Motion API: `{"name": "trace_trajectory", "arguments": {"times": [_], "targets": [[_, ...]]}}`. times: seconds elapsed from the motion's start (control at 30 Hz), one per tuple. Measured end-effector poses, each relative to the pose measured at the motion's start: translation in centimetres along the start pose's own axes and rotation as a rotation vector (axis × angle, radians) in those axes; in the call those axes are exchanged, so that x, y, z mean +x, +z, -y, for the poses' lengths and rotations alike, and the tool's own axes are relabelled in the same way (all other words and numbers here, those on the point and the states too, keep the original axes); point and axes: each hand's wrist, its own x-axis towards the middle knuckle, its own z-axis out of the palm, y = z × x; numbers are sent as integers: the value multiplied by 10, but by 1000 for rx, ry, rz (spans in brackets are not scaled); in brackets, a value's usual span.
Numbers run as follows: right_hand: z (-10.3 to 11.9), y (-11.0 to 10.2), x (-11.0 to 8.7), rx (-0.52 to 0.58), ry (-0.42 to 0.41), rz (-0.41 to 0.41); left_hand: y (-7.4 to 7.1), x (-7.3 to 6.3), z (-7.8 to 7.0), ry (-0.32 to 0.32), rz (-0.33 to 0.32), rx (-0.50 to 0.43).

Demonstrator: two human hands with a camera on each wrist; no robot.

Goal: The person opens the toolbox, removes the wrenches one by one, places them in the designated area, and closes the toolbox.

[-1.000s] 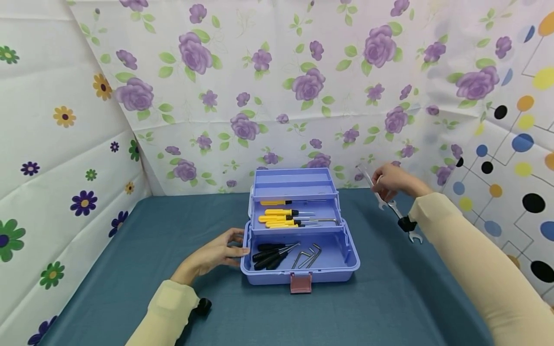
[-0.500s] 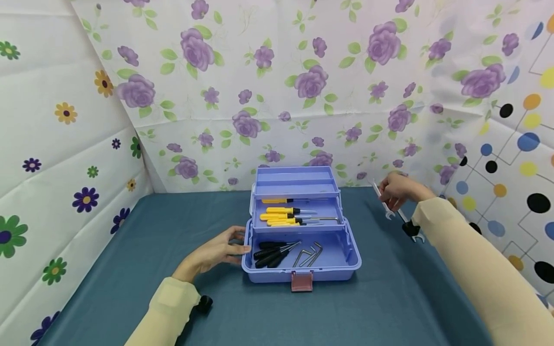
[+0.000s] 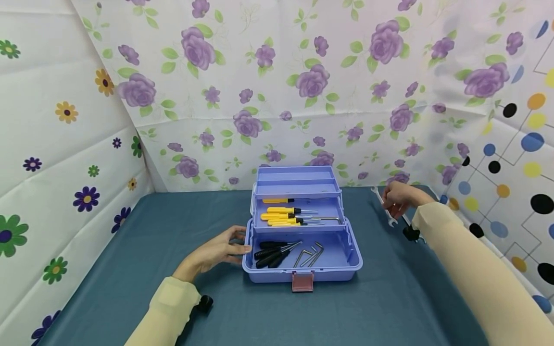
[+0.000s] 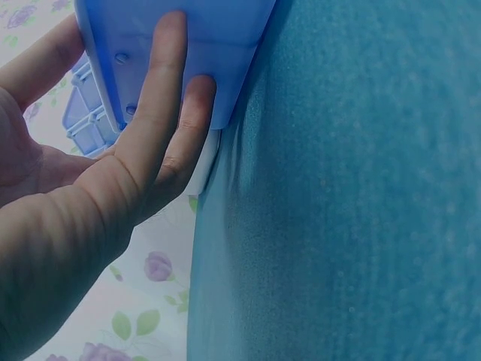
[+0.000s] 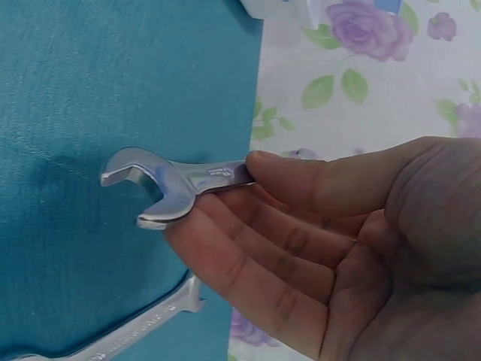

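Note:
In the head view my right hand [image 3: 399,197] pinches a silver open-end wrench [image 3: 391,221] low over the table's back right. The right wrist view shows my thumb on top of the wrench's shank [image 5: 218,176] and the fingers beneath it, one open end sticking out. Another wrench [image 5: 143,327] lies on the cloth below; in the head view my wrist and sleeve partly cover it. My left hand [image 3: 216,250] rests against the left side of a blue toolbox [image 3: 329,276]. Its fingers lie fairly straight along the outer wall [image 4: 225,53], with the thumb by the rim.
The toolbox stands with its tiers raised. Yellow-handled screwdrivers [image 3: 281,217] lie in a middle tray, black-handled screwdrivers [image 3: 272,254] and hex keys [image 3: 310,257] in the bottom. A pink latch [image 3: 302,282] hangs in front. Flowered cloth [image 3: 277,120] backs the teal table [image 3: 242,317].
My right hand has moved right and down with the wrench, bringing it closer to the table and the other wrench. My left hand stays at the toolbox's side.

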Motion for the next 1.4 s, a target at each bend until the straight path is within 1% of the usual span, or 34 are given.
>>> {"name": "trace_trajectory", "arguments": {"times": [0.23, 0.47, 0.73, 1.0, 1.27, 1.4], "targets": [[-2, 7, 3, -57, 11, 22, 0, -1, 0, -1, -3, -1], [-2, 8, 3, -57, 39, 20, 0, -1, 0, -1, -3, 0], [-11, 9, 5, -63, 60, 31, 0, -1, -1, -3, -4, -3], [-20, 12, 6, -108, 47, 18, 0, -1, -2, -7, -2, -6], [-28, 17, 11, -130, 92, 16, 0, -1, -1, -4, 2, -4], [-29, 19, 14, -149, 98, 4, 0, -2, -1, -5, -1, -5]]}}
